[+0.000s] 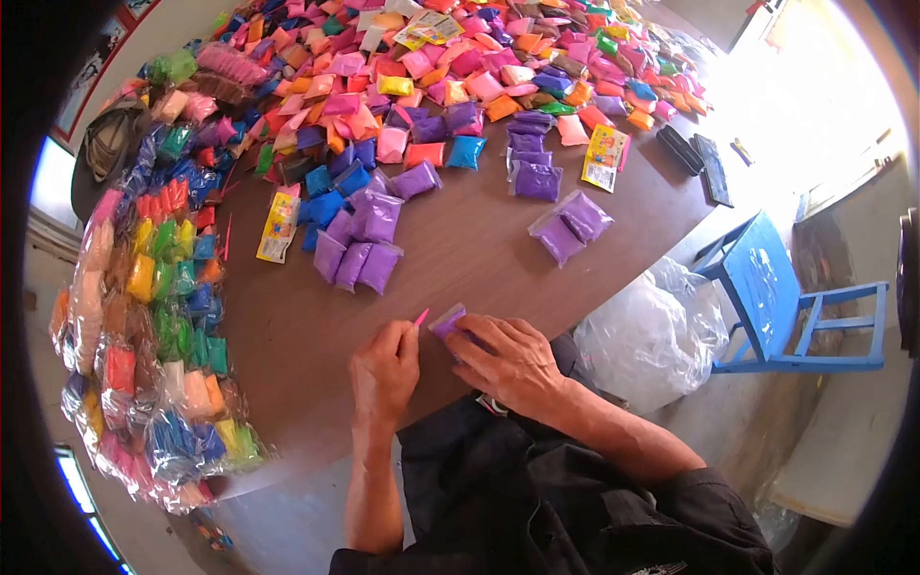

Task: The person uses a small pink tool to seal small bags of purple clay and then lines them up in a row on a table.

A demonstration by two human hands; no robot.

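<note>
The left hand (385, 374) grips a pink stick (422, 317), only its tip visible; the right hand (515, 367) partly hides a purple plastic packet (446, 323), its grip unclear.

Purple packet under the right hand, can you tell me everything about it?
The purple packet looks like thin, shiny plastic with something purple inside and a see-through edge. It sits slantwise at or just above the brown table. The right hand's fingers touch it and hide much of it.

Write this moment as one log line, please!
left hand: holds pink tool | right hand: on purple packet | table: many colourful packets
</note>
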